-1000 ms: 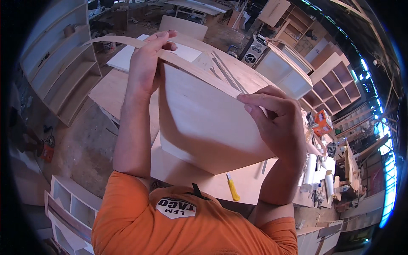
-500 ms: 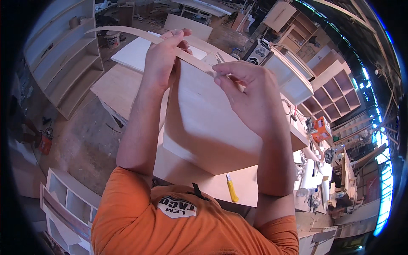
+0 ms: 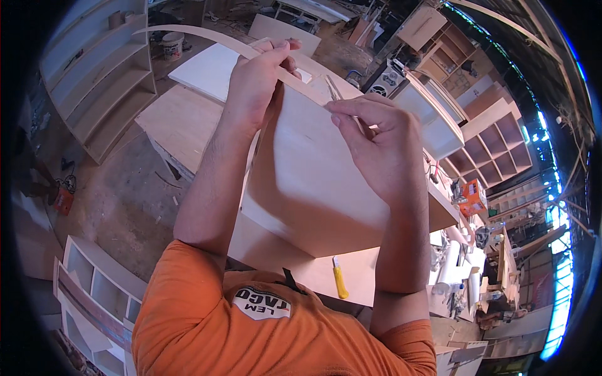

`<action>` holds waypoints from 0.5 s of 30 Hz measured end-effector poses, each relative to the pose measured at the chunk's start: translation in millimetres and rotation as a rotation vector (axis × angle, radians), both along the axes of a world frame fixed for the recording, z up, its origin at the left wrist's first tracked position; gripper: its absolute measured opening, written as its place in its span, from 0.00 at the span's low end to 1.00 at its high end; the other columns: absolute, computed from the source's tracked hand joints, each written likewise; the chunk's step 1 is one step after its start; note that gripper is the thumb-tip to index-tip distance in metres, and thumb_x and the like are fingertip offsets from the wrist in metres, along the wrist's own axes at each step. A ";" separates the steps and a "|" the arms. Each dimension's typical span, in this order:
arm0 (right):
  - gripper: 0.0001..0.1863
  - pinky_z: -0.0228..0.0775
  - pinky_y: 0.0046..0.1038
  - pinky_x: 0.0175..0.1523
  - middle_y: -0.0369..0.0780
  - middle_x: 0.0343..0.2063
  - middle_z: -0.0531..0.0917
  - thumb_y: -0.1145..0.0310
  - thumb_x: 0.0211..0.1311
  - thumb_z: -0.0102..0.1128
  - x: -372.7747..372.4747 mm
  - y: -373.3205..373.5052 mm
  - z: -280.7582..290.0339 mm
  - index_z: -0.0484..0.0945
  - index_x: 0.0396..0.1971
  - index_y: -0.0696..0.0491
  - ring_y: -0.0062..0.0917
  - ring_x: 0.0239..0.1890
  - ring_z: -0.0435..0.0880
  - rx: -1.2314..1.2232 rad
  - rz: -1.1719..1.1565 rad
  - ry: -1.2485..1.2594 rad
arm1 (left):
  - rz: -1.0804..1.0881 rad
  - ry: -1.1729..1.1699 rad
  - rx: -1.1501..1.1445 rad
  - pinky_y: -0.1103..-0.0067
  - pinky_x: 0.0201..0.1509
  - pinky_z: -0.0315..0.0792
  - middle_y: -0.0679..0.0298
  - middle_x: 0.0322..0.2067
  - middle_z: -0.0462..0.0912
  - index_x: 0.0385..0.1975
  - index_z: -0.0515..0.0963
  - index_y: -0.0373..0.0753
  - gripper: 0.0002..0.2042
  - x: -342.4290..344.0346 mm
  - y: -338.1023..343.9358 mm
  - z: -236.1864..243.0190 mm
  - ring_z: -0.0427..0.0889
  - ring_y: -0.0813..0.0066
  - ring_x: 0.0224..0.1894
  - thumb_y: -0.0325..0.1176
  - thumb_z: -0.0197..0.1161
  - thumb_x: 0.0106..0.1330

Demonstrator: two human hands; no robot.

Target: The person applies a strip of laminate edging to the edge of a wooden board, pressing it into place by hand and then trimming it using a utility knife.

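A pale wooden box stands on the bench in front of me. A long, thin wood edging strip lies along its far top edge, the loose end curving away to the far left. My left hand is closed around the strip near the box's far left corner. Farther right along that edge, my right hand pinches the strip between thumb and fingertips. Just beyond those fingertips a narrow light sliver sticks up; its kind is unclear. A yellow utility knife lies on the board close to my body.
Flat panels lie on a bench at the left, near a tall shelf unit. A white bucket stands on the floor behind. To the right are an orange box, paper rolls and a compartmented cabinet.
Both hands appear slightly farther right in the picture, the left also a little higher. My right fingertips still pinch at the box's edge. The knife stays on the board.
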State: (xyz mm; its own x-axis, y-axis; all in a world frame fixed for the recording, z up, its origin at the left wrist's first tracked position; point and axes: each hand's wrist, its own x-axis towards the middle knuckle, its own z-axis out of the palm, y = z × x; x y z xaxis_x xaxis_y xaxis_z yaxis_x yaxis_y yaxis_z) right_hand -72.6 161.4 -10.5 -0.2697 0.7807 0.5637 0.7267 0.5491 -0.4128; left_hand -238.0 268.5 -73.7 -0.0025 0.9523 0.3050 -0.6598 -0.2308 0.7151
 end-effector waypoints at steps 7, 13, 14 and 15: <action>0.08 0.70 0.26 0.33 0.42 0.27 0.83 0.78 0.57 0.61 1.9 2.3 -4.3 0.86 0.35 0.54 0.26 0.25 0.78 0.030 0.005 -0.017 | 0.001 0.021 -0.006 0.82 0.31 0.69 0.68 0.22 0.72 0.47 0.74 0.32 0.13 0.5 -2.8 2.0 0.75 0.78 0.26 0.36 0.51 0.73; 0.09 0.66 0.23 0.29 0.40 0.26 0.81 0.78 0.56 0.62 1.1 1.4 -1.7 0.86 0.36 0.53 0.21 0.22 0.75 0.022 -0.017 -0.026 | -0.034 0.071 -0.004 0.84 0.32 0.68 0.68 0.24 0.74 0.50 0.73 0.32 0.17 -3.7 -7.8 0.0 0.75 0.79 0.27 0.41 0.52 0.73; 0.09 0.67 0.24 0.30 0.40 0.26 0.81 0.77 0.56 0.62 2.5 2.4 -2.2 0.86 0.36 0.52 0.24 0.23 0.76 0.013 -0.024 -0.041 | -0.064 0.099 0.006 0.84 0.34 0.68 0.67 0.26 0.76 0.50 0.73 0.32 0.19 -4.8 -9.6 -1.9 0.76 0.79 0.29 0.43 0.53 0.73; 0.09 0.67 0.24 0.30 0.40 0.26 0.81 0.77 0.56 0.62 4.3 3.4 -2.8 0.86 0.36 0.52 0.24 0.23 0.76 0.020 -0.040 -0.035 | -0.079 0.106 0.014 0.84 0.34 0.68 0.67 0.26 0.76 0.50 0.73 0.32 0.19 -4.6 -10.1 -8.1 0.76 0.79 0.29 0.43 0.53 0.73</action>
